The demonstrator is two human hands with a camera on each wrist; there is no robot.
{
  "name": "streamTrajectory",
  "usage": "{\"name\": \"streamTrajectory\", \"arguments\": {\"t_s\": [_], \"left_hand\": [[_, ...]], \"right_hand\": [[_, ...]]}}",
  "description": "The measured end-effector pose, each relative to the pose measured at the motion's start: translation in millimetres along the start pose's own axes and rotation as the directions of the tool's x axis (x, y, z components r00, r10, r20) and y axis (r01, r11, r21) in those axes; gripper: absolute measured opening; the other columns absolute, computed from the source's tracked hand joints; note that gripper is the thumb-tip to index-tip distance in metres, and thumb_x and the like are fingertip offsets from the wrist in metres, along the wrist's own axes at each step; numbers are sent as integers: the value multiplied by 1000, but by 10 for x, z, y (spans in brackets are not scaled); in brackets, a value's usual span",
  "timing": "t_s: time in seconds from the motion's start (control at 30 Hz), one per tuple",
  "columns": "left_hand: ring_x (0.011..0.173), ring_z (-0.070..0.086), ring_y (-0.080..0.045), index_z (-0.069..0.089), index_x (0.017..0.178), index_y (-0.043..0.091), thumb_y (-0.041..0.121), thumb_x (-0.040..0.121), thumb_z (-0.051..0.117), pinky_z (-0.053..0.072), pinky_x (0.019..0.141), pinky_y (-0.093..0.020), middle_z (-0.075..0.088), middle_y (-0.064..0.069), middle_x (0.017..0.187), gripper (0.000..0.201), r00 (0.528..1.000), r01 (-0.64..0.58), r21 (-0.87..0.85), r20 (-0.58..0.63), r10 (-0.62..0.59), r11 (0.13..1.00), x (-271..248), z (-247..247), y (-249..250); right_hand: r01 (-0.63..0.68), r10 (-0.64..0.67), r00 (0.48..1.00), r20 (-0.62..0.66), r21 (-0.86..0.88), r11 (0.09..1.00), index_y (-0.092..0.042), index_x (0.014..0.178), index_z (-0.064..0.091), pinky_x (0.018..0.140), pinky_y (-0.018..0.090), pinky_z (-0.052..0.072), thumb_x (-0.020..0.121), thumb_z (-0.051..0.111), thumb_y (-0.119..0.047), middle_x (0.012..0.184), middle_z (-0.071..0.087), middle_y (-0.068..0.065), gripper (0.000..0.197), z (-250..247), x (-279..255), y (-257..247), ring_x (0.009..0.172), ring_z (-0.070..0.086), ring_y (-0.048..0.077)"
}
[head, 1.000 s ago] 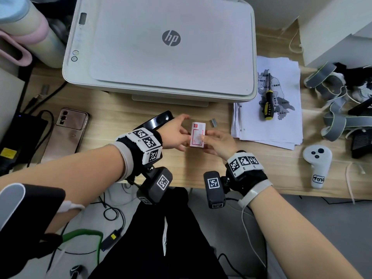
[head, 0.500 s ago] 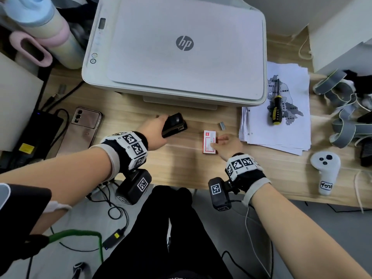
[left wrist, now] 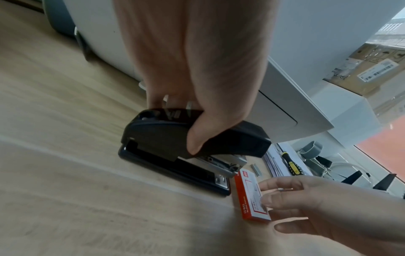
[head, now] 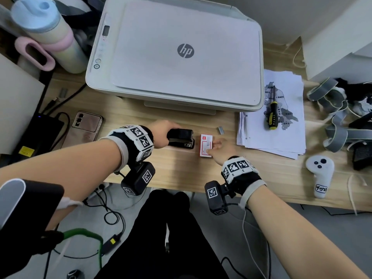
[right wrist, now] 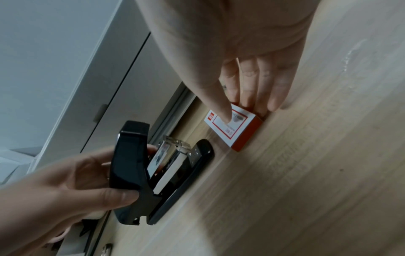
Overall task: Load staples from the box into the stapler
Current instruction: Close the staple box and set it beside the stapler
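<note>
Two hands work near the front edge of your wooden desk [head: 177, 170], both close in front of you at about 12 o'clock. Your right hand [head: 219, 151] sits nearest, fingers nearly straight, with the thumb tip pressing on top of the staple box [head: 206, 145] and the other fingertips lined up against its far side; the red and white box lies flat on the desk. Just beside it, at its 9 o'clock, stands the black stapler [head: 182, 138] with its base flat on the wood and its top cover raised a little, so the metal staple channel shows underneath. Your left hand [head: 161, 133] is wrapped round that cover, thumb curled over the near side and fingers over the far side. Box and stapler are very near each other; whether they touch cannot be told. A little beyond the box, at its 1 o'clock, lies a small loose strip of staples [head: 220, 130]. Out at your 10 o'clock a phone [head: 86, 125] lies face down, and at 2 o'clock a stack of papers [head: 281, 137] carries a yellow and black screwdriver [head: 272, 115]. A white controller [head: 320, 176] rests at 3 o'clock. Farthest back, a white printer [head: 181, 57] fills the desk at 12 o'clock, with a pastel bottle [head: 50, 37] at its 9 o'clock.
</note>
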State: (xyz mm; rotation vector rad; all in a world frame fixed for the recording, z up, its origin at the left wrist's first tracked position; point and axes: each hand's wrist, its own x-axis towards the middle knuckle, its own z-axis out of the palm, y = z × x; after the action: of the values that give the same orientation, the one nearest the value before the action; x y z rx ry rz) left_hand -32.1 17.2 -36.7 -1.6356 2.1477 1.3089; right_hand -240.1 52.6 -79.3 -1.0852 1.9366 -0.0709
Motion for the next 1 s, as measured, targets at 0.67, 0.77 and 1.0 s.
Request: {"name": "streamTrajectory", "arguments": {"t_s": [0.67, 0.77, 1.0], "left_hand": [[118, 56, -25, 47, 134, 23, 18, 80, 68, 44, 98, -32, 56, -6, 132, 58, 999, 30, 30, 10, -30, 999, -44, -103, -41], [120, 55, -25, 48, 133, 22, 20, 79, 69, 45, 101, -37, 57, -8, 132, 58, 999, 50, 10, -11, -50, 999, -57, -133, -70], [120, 54, -25, 50, 129, 19, 18, 82, 66, 43, 104, -38, 59, -10, 127, 49, 992, 60, -152, -97, -75, 987, -47, -84, -42]], "right_hand": [[-44, 55, 979, -196, 60, 997, -15, 115, 54, 82, 33, 50, 78, 59, -40, 105, 65, 9, 44, -262, 244, 17, 92, 63, 28], [3, -6, 956, -293, -13, 1000, -11, 111, 54, 83, 32, 49, 78, 59, -46, 107, 66, 10, 48, -291, 285, -23, 96, 62, 29], [67, -99, 945, -310, -113, 991, -12, 102, 58, 71, 24, 40, 83, 53, -40, 101, 68, 10, 35, -242, 354, -39, 93, 61, 28]]}}
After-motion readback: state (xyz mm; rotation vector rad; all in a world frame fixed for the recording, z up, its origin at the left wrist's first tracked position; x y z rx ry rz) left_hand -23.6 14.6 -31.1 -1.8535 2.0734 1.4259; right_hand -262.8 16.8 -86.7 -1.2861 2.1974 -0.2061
